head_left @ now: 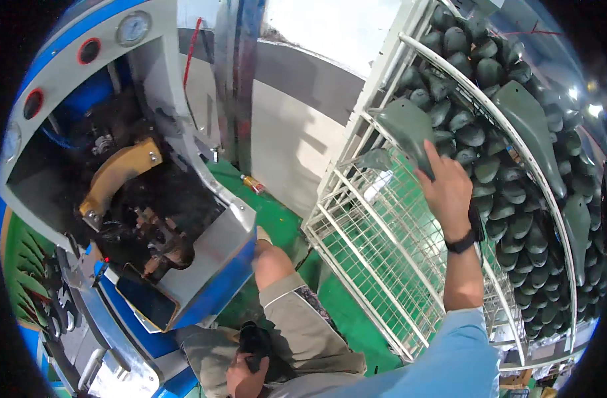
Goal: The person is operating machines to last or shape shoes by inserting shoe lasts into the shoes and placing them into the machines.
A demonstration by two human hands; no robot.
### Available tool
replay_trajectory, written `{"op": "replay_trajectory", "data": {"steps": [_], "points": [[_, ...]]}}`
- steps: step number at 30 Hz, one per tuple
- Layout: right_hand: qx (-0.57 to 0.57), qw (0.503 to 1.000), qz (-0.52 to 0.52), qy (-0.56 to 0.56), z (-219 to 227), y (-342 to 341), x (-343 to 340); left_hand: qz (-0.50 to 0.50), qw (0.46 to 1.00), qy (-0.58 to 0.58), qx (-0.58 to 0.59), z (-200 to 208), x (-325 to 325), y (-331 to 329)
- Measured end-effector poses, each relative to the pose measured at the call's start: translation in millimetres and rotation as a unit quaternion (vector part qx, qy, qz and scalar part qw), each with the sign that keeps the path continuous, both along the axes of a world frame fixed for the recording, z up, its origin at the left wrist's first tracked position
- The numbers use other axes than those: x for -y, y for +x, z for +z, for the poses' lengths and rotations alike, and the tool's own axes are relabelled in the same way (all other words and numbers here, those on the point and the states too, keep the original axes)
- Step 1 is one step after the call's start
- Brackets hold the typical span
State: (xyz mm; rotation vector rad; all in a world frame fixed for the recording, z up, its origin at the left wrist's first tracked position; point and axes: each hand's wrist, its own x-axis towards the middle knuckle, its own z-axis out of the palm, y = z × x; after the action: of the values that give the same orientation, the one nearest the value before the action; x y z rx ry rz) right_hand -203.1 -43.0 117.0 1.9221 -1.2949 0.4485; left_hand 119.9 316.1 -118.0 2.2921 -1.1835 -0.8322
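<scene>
My right hand (447, 192) reaches out to the wire rack at the right. Its thumb and fingers close round the narrower end of a dark green shoe last (403, 123), whose broad end points up and left near the rack's white frame. A dark strap circles that wrist. Low in the view, close to my lap, my left hand (245, 378) is closed on a black object (254, 341), which looks soft; its exact kind is unclear. Many more shoe lasts (516, 192) are packed in the rack beside my right hand, and larger ones (526, 126) lie along its curved rail.
A white wire rack (376, 239) stands at the right. On the left is a blue and grey machine (214, 265) with gauges and a curved yellow part (121, 172) in its dark opening. A small bottle (253, 184) lies on the green floor (283, 219) near the wall.
</scene>
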Motion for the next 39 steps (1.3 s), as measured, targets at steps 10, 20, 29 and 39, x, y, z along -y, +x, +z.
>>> {"op": "replay_trajectory", "data": {"steps": [10, 20, 29, 39], "points": [[0.205, 0.954, -0.094, 0.196, -174, -41, 11, -0.093, 0.991, -0.005, 0.101, 6, 20, -9], [0.588, 0.694, -0.164, 0.382, -187, -46, 191, -0.068, 0.989, 0.068, 0.114, -10, 43, -11], [0.612, 0.686, -0.16, 0.359, -190, -51, 179, -0.086, 0.994, 0.051, 0.052, -7, 44, 4], [0.529, 0.73, -0.148, 0.407, -168, -41, 108, -0.081, 0.995, -0.04, 0.048, -16, 1, 6]]}}
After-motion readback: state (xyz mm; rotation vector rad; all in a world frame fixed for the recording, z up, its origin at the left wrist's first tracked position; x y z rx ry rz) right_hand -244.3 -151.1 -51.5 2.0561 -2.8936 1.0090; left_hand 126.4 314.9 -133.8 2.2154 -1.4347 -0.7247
